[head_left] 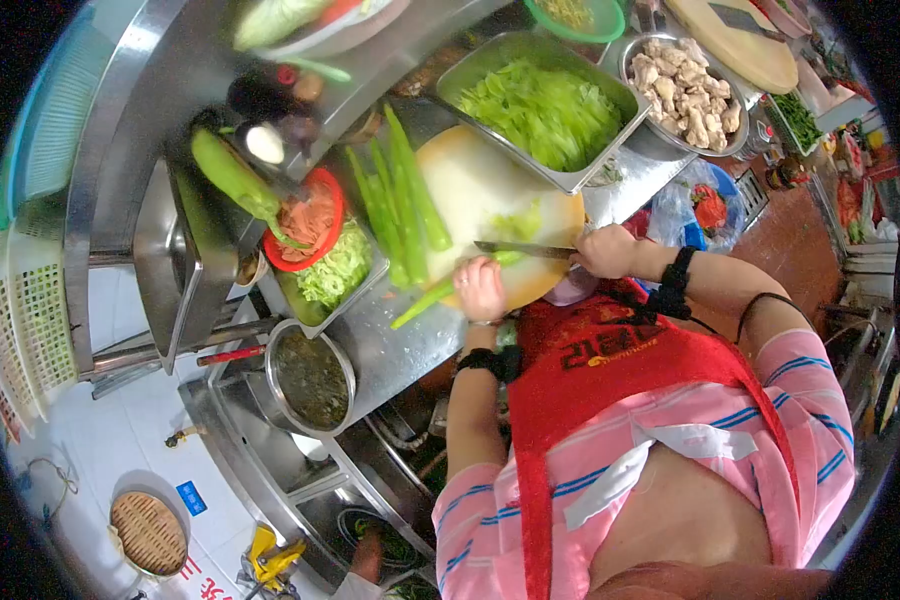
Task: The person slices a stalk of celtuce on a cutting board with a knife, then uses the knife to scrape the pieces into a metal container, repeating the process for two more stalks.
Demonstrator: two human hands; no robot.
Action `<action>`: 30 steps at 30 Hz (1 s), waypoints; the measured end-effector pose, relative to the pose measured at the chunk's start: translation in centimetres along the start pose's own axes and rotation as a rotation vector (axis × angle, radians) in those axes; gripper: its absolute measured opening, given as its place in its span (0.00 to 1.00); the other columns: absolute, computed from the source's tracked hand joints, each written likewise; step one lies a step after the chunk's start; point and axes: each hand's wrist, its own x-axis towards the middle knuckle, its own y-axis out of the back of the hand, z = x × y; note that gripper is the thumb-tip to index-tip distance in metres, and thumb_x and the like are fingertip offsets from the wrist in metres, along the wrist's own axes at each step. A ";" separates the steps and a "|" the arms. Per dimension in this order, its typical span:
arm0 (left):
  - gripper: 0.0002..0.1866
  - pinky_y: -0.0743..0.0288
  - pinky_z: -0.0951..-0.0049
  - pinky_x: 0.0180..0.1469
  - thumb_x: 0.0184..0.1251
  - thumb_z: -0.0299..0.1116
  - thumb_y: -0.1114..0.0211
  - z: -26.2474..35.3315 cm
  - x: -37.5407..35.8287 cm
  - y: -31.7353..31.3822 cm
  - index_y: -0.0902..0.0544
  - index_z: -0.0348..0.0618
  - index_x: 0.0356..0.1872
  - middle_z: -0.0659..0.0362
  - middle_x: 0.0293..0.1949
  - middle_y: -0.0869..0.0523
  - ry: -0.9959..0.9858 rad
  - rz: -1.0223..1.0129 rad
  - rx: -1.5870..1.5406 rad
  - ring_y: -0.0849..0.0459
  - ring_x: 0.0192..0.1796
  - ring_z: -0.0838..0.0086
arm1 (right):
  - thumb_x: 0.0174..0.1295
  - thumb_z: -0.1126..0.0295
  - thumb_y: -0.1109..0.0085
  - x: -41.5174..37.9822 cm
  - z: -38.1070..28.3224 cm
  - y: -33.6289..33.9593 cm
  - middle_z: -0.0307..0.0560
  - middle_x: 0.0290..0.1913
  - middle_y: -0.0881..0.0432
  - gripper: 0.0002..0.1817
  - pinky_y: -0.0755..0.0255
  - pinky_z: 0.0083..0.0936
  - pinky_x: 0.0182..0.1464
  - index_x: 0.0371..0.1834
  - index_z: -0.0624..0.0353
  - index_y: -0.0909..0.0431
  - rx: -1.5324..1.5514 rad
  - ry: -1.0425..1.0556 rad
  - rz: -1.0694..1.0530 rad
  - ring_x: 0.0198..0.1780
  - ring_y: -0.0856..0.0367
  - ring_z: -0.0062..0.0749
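Greens tray [610, 147] overlaps chopping bd [470, 190], peppers [410, 170] nr L hand [481, 289].

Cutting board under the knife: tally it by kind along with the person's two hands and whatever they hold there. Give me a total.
Hands: 2 (left hand, right hand)
Knife: 1, in the right hand
Green pepper: 1, under the left hand
Cutting board: 1
Total: 5

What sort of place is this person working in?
It looks like a kitchen, maybe a restaurant's: a knife over a cutting board, a metal tray of sliced greens, and long green peppers.
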 end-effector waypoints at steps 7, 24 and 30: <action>0.07 0.35 0.59 0.49 0.50 0.27 0.37 0.3 -0.2 0.1 0.25 0.42 0.30 0.56 0.36 0.25 0.020 0.011 0.014 0.26 0.41 0.60 | 0.60 0.55 0.54 -1.0 -0.8 2.5 0.56 0.21 0.22 0.18 0.28 0.43 0.28 0.33 0.61 0.27 0.032 -0.034 -0.059 0.25 0.21 0.50; 0.17 0.42 0.58 0.54 0.54 0.42 0.38 -0.5 -1.1 -0.3 0.25 0.46 0.43 0.57 0.43 0.24 0.098 -0.205 0.163 0.29 0.47 0.62 | 0.58 0.58 0.54 -1.9 0.3 2.7 0.54 0.21 0.22 0.15 0.28 0.43 0.28 0.35 0.60 0.29 0.035 -0.021 0.008 0.25 0.21 0.49; 0.14 0.41 0.57 0.51 0.54 0.38 0.37 0.2 -0.8 -0.2 0.26 0.44 0.39 0.57 0.42 0.27 0.098 -0.104 0.132 0.30 0.47 0.59 | 0.57 0.63 0.54 -1.8 0.3 2.5 0.53 0.21 0.22 0.13 0.28 0.41 0.25 0.37 0.63 0.31 -0.060 0.014 -0.053 0.25 0.20 0.47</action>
